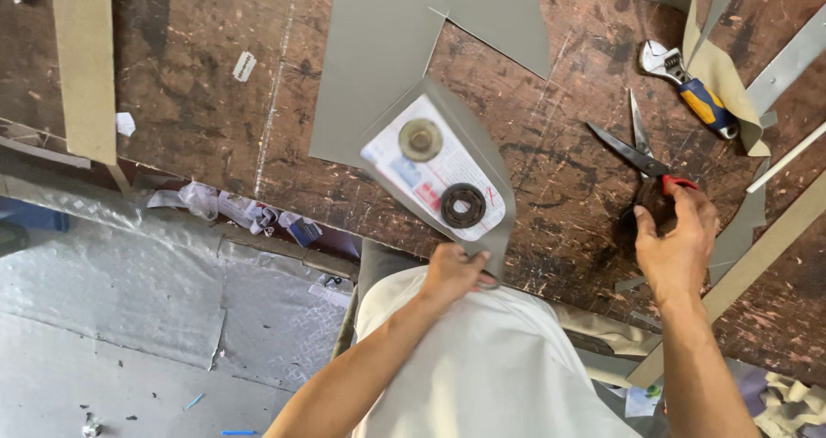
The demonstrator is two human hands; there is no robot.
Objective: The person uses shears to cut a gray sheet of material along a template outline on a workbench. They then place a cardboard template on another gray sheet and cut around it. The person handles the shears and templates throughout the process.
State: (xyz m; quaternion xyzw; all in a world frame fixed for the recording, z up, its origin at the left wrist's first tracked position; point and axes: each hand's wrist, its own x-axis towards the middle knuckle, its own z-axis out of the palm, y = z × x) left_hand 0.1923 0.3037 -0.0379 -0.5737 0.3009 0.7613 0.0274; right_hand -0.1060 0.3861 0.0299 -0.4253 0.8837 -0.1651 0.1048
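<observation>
- Two round weights (421, 139) (one brassy, one dark) sit on printed paper (434, 169).
- Left hand (453, 272) pinches the grey sheet's (495, 199) near corner.
- Right hand (678, 242) grips red-handled scissors (637, 156), blades apart, on scarred wooden bench (189, 85).

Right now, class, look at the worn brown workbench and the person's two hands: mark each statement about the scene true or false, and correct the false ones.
1. The left hand pinches a corner of the grey cut sheet piece. True.
2. Two round discs lie on the paper template on that piece. True.
3. The right hand holds the adjustable wrench with the blue and yellow handle. False: it rests on the red-handled scissors; the wrench lies apart on the workbench.
4. The scissors' blades are closed. False: they are spread open.
5. The scissors are cutting the grey piece. False: they lie apart from it.
</observation>
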